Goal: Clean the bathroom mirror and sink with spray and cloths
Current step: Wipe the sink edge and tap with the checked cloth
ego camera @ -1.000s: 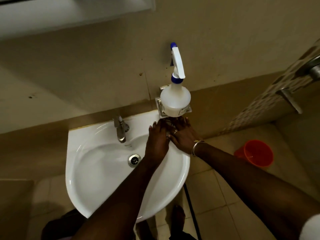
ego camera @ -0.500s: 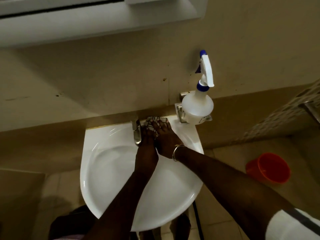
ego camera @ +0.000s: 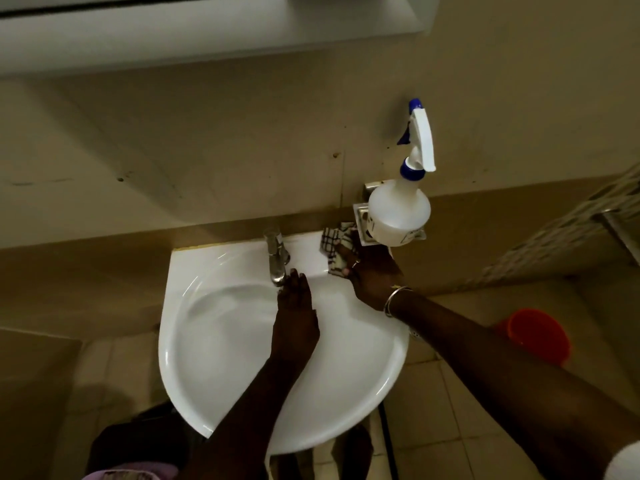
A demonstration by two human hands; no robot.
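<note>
A white corner sink (ego camera: 221,341) fills the middle of the view, with a chrome tap (ego camera: 276,259) at its back rim. My right hand (ego camera: 372,275) presses a checked cloth (ego camera: 335,249) onto the sink's back right rim, just below the soap holder. My left hand (ego camera: 294,317) hovers over the basin with its fingers together, the fingertips beside the tap's spout, holding nothing. A white spray bottle (ego camera: 398,213) with a blue nozzle stands on a metal wall holder (ego camera: 362,220) to the right of the tap.
A white shelf or mirror frame (ego camera: 207,32) runs along the top. An orange bucket (ego camera: 536,336) sits on the tiled floor at the right. A metal fitting (ego camera: 620,230) sticks out from the right wall. Beige tiles surround the sink.
My right hand has slid the cloth from beside the tap rightwards along the back rim. My left hand has let go of the cloth and drawn back over the basin.
</note>
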